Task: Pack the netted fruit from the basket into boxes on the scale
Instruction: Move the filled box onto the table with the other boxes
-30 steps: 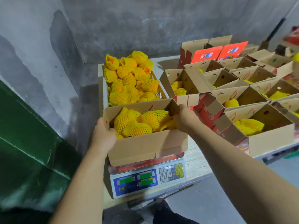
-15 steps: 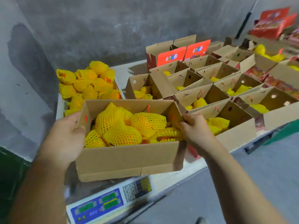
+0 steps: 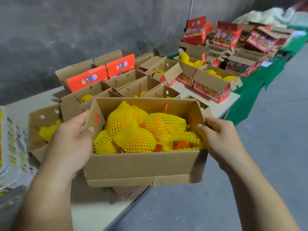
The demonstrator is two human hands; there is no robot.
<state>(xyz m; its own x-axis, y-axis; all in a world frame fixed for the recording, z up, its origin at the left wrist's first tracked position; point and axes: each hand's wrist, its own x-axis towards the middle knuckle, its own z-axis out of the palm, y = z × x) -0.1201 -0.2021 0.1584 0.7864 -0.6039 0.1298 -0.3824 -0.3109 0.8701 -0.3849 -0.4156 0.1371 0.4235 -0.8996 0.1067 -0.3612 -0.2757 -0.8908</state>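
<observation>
The left hand [image 3: 70, 144] grips the left end wall of the open cardboard box [image 3: 143, 165]; the thumb lies over the top edge, inside the box, and the fingers wrap the outer face. The right hand [image 3: 220, 140] grips the right end wall in the same way, thumb on the inner side of the rim. Each grip is clamped on the box.

The box is held level between both hands, above the near edge of the surface [image 3: 100, 212]. It carries the netted fruit [image 3: 140, 130]: several pieces in yellow foam netting, piled to about rim height, with orange skin visible through the mesh at the near right.

Beyond the held box, on the far part of the surface, stand rows of open boxes [image 3: 143, 85], some with yellow netted pieces inside. Two upright red flaps [image 3: 100, 75] show at the far left of that group. Farther right, red printed boxes [image 3: 208, 90] sit on the surface and on green cloth [image 3: 246, 100]. The scale and the basket are out of view.
</observation>
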